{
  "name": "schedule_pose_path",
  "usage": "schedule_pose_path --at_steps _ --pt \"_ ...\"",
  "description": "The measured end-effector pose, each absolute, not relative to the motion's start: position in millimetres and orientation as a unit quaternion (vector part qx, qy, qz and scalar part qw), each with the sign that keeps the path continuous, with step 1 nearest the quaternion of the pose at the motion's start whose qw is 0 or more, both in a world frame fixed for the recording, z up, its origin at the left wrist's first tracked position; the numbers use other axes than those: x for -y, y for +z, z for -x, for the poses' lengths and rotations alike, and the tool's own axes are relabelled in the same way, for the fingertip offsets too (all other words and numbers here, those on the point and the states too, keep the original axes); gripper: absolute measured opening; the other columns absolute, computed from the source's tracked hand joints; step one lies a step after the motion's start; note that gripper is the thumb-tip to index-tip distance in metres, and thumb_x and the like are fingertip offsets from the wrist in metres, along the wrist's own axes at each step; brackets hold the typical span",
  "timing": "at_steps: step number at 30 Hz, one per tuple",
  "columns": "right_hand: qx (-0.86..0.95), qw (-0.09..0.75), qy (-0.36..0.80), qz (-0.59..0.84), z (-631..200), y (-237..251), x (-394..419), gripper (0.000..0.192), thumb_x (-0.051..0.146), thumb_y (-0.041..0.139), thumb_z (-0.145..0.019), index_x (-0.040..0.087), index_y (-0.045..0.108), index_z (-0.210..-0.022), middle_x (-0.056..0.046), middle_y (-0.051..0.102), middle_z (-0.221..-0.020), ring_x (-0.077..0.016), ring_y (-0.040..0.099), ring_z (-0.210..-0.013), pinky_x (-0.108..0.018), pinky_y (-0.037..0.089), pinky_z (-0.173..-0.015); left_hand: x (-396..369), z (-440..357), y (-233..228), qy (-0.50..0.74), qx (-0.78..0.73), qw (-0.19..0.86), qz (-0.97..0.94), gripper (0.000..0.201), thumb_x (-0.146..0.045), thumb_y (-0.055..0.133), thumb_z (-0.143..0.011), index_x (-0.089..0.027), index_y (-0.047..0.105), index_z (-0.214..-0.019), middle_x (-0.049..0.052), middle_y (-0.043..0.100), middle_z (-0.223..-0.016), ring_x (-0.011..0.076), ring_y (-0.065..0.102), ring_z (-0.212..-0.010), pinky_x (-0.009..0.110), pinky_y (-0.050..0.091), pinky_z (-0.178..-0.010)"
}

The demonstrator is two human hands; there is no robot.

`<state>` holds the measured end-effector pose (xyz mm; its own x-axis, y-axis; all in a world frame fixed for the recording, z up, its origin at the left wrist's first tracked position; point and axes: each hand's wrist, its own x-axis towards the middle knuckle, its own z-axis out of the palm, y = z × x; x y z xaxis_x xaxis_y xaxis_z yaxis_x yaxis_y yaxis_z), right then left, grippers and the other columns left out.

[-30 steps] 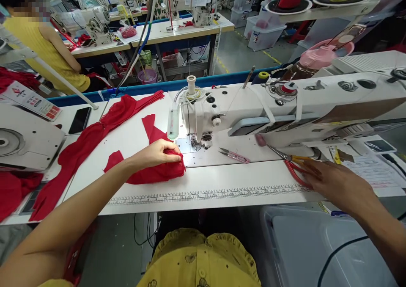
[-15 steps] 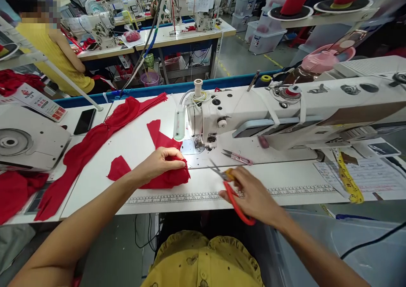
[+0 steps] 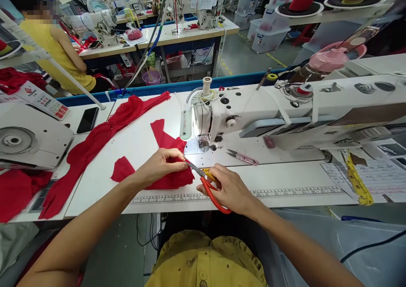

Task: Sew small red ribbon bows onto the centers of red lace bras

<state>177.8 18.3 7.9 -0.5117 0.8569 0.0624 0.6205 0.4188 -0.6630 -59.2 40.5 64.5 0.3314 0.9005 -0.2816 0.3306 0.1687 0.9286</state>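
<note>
I am pressing my left hand (image 3: pixel 160 165) down on the bunched red cloth (image 3: pixel 173 177), fingers curled together and pinching its edge, on the white table (image 3: pixel 279 181) just in front of the sewing machine (image 3: pixel 222 117). My right hand (image 3: pixel 226 189) is gripping the red-handled scissors (image 3: pixel 207 181), fingers clamped through the loops, the blades pointing at the cloth right by my left fingertips. Small pink snips (image 3: pixel 242 156) are lying beside the machine.
</note>
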Motion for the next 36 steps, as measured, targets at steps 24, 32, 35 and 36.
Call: schedule_pose_path --at_steps 24,32,35,36 --pt "0.676 -0.060 0.043 0.734 -381.6 13.6 -25.8 0.034 0.039 0.052 -0.096 0.015 0.066 -0.116 -0.018 0.064 -0.109 -0.0297 0.063 -0.090 -0.034 0.039 -0.064 -86.7 85.6 59.7 0.164 -0.626 0.424 -0.634 0.029 -0.045 0.071 -0.078 -0.017 0.072 -0.085 -0.003 0.066 -0.077 0.0120 0.052 -0.068 0.021 0.038 -0.061" --pt "0.779 0.126 -0.018 0.614 -304.4 -6.4 -54.8 0.037 0.020 0.039 -0.098 0.014 0.061 -0.127 -0.015 0.063 -0.125 -0.0298 0.058 -0.116 -0.041 0.049 -0.092 -90.2 86.0 3.3 0.193 -0.672 0.213 -0.682 0.023 -0.035 0.063 -0.084 -0.016 0.070 -0.093 -0.004 0.067 -0.084 0.0126 0.054 -0.078 0.025 0.042 -0.081" --pt "0.790 0.158 -0.017 0.592 -272.0 -20.5 -101.3 0.039 0.013 0.038 -0.096 0.012 0.058 -0.130 -0.014 0.062 -0.128 -0.0298 0.055 -0.123 -0.043 0.046 -0.099 -86.5 85.3 -17.5 0.244 -0.661 0.175 -0.688 0.021 -0.034 0.061 -0.085 -0.016 0.067 -0.094 -0.003 0.068 -0.097 0.0130 0.055 -0.092 0.027 0.040 -0.095" --pt "0.780 0.153 -0.024 0.606 -265.6 -24.1 -118.8 0.039 0.012 0.039 -0.095 0.009 0.058 -0.129 -0.016 0.062 -0.126 -0.0318 0.054 -0.125 -0.044 0.046 -0.099 -85.1 85.9 -21.3 0.263 -0.660 0.164 -0.685 0.022 -0.036 0.061 -0.086 -0.016 0.067 -0.095 -0.004 0.067 -0.099 0.0127 0.055 -0.094 0.027 0.039 -0.097"
